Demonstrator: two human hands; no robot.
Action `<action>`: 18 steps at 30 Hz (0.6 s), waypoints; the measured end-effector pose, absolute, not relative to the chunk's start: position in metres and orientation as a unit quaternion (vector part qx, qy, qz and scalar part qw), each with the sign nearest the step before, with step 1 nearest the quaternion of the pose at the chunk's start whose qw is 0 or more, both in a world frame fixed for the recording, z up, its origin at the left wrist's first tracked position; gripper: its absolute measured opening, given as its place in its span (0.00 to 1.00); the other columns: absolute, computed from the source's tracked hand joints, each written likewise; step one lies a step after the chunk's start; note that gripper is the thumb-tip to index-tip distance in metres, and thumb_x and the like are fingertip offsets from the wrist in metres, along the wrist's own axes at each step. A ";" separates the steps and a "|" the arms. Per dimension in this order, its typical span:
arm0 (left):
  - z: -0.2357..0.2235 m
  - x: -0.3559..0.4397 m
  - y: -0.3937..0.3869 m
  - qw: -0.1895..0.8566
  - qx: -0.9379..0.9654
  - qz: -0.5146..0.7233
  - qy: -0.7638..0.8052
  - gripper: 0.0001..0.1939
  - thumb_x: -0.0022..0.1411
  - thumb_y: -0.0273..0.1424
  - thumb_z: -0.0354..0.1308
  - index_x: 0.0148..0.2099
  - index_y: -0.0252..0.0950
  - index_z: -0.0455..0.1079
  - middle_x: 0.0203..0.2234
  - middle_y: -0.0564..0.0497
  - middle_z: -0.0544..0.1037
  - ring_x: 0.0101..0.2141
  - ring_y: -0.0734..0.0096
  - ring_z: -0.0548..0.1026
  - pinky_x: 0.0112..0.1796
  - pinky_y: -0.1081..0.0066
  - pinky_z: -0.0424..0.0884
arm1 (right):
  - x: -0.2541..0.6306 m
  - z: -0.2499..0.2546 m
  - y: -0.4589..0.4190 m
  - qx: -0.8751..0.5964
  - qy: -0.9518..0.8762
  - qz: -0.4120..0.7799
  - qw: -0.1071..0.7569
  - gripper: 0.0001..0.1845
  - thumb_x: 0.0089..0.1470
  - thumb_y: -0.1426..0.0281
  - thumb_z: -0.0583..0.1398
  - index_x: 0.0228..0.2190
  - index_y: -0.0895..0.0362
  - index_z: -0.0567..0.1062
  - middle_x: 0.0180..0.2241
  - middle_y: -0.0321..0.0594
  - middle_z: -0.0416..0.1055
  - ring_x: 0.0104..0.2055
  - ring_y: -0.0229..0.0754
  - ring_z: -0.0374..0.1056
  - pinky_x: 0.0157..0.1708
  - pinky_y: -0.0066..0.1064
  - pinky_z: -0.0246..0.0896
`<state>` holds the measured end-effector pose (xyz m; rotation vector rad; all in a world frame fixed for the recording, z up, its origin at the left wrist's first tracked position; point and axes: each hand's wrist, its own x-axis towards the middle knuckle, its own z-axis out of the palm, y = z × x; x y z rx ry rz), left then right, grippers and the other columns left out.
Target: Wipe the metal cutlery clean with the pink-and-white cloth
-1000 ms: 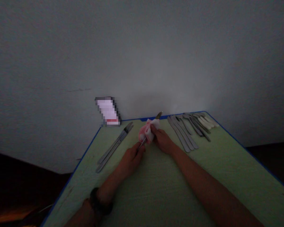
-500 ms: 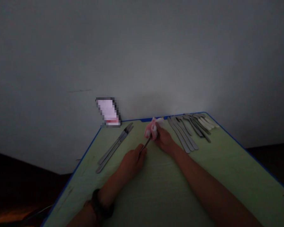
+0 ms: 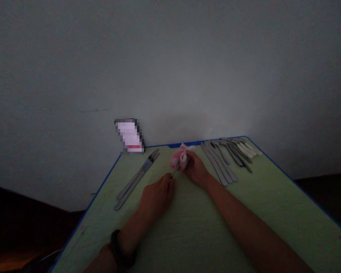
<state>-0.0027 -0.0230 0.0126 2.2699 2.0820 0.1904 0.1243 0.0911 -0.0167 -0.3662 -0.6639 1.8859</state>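
My left hand (image 3: 159, 192) is closed around the handle end of a thin piece of metal cutlery (image 3: 175, 171). Its far end disappears inside a pink and white cloth (image 3: 176, 156), so its kind is hidden. Pinching that crumpled cloth around the metal is my right hand (image 3: 197, 168), fingers closed, just beyond the left. To the left of my hands, two table knives (image 3: 138, 177) lie side by side with their blades pointing away from me. Right of my right hand lies a row of long metal cutlery (image 3: 218, 163), handles toward me.
Farther right are several more dark-handled pieces (image 3: 236, 153) and white-handled pieces (image 3: 246, 149), partly overlapping. A phone (image 3: 130, 135), its screen blurred, leans on the wall (image 3: 170, 68) at the back left. The green table (image 3: 193, 235) has a blue edge.
Both hands stay closed on the cutlery and the cloth. The cloth has shifted slightly left and lower, with less of the metal showing between the hands. The cutlery on the table has not moved.
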 end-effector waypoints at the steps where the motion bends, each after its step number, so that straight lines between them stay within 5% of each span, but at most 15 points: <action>1: 0.013 -0.003 -0.023 0.029 0.736 0.069 0.673 0.16 0.69 0.36 0.36 0.50 0.38 0.60 0.44 0.47 0.77 0.37 0.63 0.77 0.34 0.69 0.66 | 0.126 -0.013 0.090 -0.144 -0.245 0.797 0.532 0.03 0.50 0.69 0.56 0.27 0.55 0.69 0.22 0.30 0.69 0.23 0.35 0.63 0.26 0.27 0.58; 8: 0.010 -0.004 -0.022 0.051 0.755 0.065 0.650 0.17 0.70 0.36 0.35 0.52 0.39 0.61 0.45 0.47 0.76 0.40 0.64 0.77 0.39 0.68 0.68 | 0.136 -0.004 0.088 -0.122 -0.194 0.762 0.606 0.11 0.52 0.67 0.54 0.20 0.54 0.61 0.16 0.28 0.62 0.19 0.34 0.58 0.29 0.30 0.60; 18: 0.006 -0.008 -0.022 0.044 0.728 -0.003 0.684 0.15 0.69 0.35 0.35 0.49 0.37 0.60 0.40 0.45 0.78 0.33 0.62 0.78 0.32 0.69 0.67 | 0.128 -0.022 0.091 -0.202 -0.339 0.733 0.553 0.10 0.50 0.63 0.59 0.23 0.54 0.68 0.21 0.31 0.66 0.25 0.36 0.61 0.30 0.29 0.60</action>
